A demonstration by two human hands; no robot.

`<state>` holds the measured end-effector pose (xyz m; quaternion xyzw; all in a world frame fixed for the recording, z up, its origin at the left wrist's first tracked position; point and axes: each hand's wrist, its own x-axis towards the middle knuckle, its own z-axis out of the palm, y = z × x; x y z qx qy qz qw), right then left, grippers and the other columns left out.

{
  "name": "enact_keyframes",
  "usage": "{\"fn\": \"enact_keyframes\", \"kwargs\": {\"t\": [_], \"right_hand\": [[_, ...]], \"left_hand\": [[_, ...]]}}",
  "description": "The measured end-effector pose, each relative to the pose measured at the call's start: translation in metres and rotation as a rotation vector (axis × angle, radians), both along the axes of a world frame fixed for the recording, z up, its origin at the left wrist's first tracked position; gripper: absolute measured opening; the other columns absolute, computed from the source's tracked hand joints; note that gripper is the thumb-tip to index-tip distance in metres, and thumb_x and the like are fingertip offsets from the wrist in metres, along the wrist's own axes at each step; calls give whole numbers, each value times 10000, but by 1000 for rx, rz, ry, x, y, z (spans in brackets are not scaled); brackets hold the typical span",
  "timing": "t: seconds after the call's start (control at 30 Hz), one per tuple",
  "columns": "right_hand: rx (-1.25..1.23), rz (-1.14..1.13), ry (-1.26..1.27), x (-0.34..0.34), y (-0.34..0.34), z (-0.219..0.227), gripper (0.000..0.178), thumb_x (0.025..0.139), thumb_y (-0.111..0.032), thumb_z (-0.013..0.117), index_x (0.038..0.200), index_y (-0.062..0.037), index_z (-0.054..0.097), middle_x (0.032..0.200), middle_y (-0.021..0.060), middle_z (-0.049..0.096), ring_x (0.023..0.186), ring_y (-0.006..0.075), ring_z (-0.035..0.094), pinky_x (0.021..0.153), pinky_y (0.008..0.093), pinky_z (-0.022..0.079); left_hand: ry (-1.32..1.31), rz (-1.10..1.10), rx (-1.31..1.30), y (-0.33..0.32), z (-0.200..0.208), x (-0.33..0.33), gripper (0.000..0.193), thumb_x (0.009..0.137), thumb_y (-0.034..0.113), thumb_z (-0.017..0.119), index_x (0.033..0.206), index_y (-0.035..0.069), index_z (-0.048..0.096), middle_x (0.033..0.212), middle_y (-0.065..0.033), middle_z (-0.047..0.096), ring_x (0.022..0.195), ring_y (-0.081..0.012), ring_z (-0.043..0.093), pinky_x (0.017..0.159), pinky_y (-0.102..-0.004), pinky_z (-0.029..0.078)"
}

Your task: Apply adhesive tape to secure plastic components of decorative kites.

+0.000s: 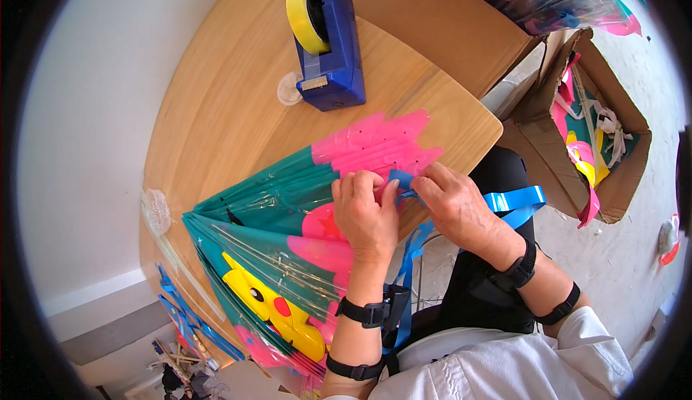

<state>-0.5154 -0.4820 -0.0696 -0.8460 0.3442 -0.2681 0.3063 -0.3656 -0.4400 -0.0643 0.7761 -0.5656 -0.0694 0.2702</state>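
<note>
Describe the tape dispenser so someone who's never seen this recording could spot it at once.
Start at the wooden table beside the white wall. Toward its far edge, beyond the folded pink-and-green plastic, stands the tape dispenser. It has a blocky blue body carrying a yellow roll, its rigid shape setting it apart from the soft plastic and blue ribbon.

Blue tape dispenser [349, 61] with yellow roll [297, 18], on the far part of a wooden table [216, 97]; brown carton [440, 29], far right of it; open cardboard box [537, 166], right; pale wall [86, 148], left.
</note>
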Motion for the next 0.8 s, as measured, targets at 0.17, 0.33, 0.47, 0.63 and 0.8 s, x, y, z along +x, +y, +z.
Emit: {"fn": "enact_keyframes", "kwargs": {"t": [0.17, 0.33, 0.47, 0.63, 0.8], "right_hand": [[-1, -9, 25, -1, 0, 0, 176, 700, -24, 600, 860, 0, 530, 806, 143, 505, 764, 317, 580, 660, 399, 507], [-2, 1, 34, 0, 0, 1, 195, 694, -28, 609, 874, 3, 540, 815, 141, 504, 774, 316, 581, 667, 399, 509], [-55, 23, 46, -3, 0, -1, 224, 698, -56, 611, 904, 9, 555, 840, 139, 501, 789, 309, 579, 685, 398, 506], [-87, 66, 83, -2, -3, 2, 295, 704, -96, 610, 972, 24, 581, 855, 131, 502, 810, 293, 574, 693, 381, 501], [-111, 70, 102, -3, -7, -3, 358, 709, -107, 609, 1039, 35, 603, 858, 122, 505, 815, 282, 574, 697, 376, 501]], "left_hand": [[-79, -231, -48, 13, 0, 6, 358, 691, -27, 681, 1030, 88, 671, 893, -81, 580, 844, -285, 551, 747, -388, 455], [-242, -316, 108, 23, 10, 1, 470, 712, 18, 640, 1175, 94, 653, 1027, -99, 551, 949, -295, 530, 816, -409, 434], [-253, -334, 148, 23, 7, -1, 402, 784, 79, 598, 1183, 69, 635, 1069, -115, 528, 990, -300, 510, 831, -421, 415], [-252, -309, 139, 23, 11, 0, 435, 752, 52, 619, 1186, 70, 640, 1047, -109, 535, 973, -297, 514, 834, -417, 419], [-214, -279, 103, 21, 7, -2, 491, 686, -6, 657, 1168, 90, 665, 1000, -95, 549, 930, -288, 526, 828, -406, 431]]}}
